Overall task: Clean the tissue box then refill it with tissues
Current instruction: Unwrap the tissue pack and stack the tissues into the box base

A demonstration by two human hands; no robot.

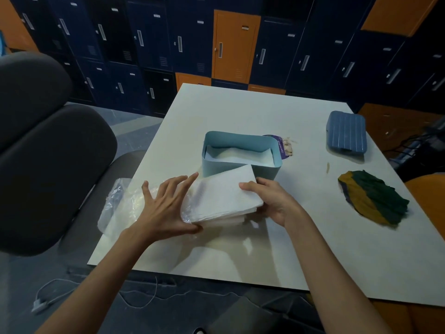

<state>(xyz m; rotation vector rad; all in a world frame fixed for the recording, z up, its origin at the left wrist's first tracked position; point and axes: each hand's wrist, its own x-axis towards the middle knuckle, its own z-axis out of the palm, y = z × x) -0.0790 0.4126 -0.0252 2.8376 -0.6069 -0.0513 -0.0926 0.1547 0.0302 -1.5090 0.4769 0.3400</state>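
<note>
White table [240, 112], open blue tissue box [267, 173] with tissues [240, 157] inside

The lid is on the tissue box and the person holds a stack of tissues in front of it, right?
No: the head view shows the lid off, lying on the table to the right of the tissue box. The stack of tissues is indeed held in front of it.

open blue tissue box [240, 168], tissue stack [226, 198] beside
</note>
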